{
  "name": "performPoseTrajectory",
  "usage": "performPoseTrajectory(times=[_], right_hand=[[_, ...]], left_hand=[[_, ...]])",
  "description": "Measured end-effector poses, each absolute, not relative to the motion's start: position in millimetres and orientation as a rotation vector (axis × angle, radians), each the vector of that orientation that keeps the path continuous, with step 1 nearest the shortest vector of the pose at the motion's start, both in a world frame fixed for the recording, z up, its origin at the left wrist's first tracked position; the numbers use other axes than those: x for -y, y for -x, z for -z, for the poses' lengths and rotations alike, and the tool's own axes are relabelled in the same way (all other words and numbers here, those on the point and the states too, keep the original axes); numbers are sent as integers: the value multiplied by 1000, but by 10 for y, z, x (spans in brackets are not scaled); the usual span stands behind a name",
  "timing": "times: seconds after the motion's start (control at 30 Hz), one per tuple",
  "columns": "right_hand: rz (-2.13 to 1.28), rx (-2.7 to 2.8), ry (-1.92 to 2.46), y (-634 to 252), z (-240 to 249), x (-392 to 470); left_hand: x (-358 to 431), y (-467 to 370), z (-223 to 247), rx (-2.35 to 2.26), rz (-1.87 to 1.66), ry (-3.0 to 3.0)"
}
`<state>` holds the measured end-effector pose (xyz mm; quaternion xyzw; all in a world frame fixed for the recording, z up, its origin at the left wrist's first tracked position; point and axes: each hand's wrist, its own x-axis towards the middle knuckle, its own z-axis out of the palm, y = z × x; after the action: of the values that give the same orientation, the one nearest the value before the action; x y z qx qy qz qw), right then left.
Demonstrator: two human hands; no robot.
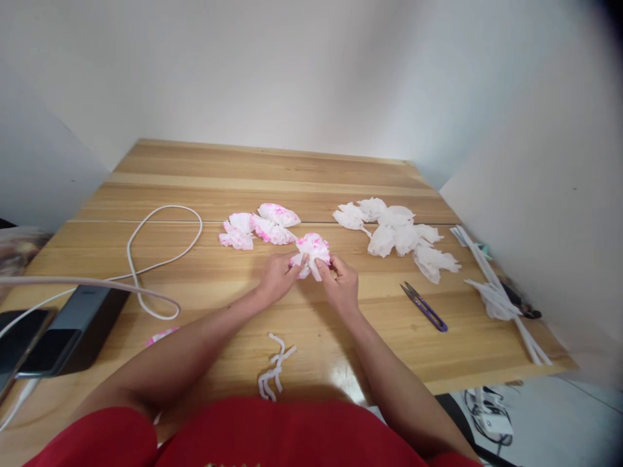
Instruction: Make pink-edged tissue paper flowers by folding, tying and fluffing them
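Between my two hands is a white tissue-paper flower with pink edges point(313, 248), held low at its gathered part above the table. My left hand point(281, 277) pinches it from the left, and my right hand point(342, 282) grips it from the right with the thumb in front. Just behind and to the left lie more pink-edged paper flowers point(275, 224). Several plain white paper flowers point(396, 227) are clustered at the back right. Short white twisted strips point(277, 370) rest on the table near my body.
Purple-handled thread snips point(426, 308) lie right of my right hand. Long white sticks point(501, 292) lie along the table's right edge. At left are a white cable loop point(165, 207), a dark box point(92, 318) and a phone point(51, 353). The wooden table point(272, 172) meets a wall.
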<state>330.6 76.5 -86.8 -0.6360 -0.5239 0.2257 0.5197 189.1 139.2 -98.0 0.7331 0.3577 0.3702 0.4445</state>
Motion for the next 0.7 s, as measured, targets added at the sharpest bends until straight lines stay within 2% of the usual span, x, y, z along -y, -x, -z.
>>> performPoseTrajectory(times=[0.17, 0.3, 0.7], right_hand=[[-841, 1011, 1365, -3307, 928, -796], [-948, 892, 1275, -3295, 919, -809], [-841, 987, 1279, -3351, 884, -806]], left_hand=[[-1385, -1939, 953, -732, -866, -1411], [-1380, -1948, 916, -745, -816, -1308], [-1356, -1940, 990, -987, -789, -1716]])
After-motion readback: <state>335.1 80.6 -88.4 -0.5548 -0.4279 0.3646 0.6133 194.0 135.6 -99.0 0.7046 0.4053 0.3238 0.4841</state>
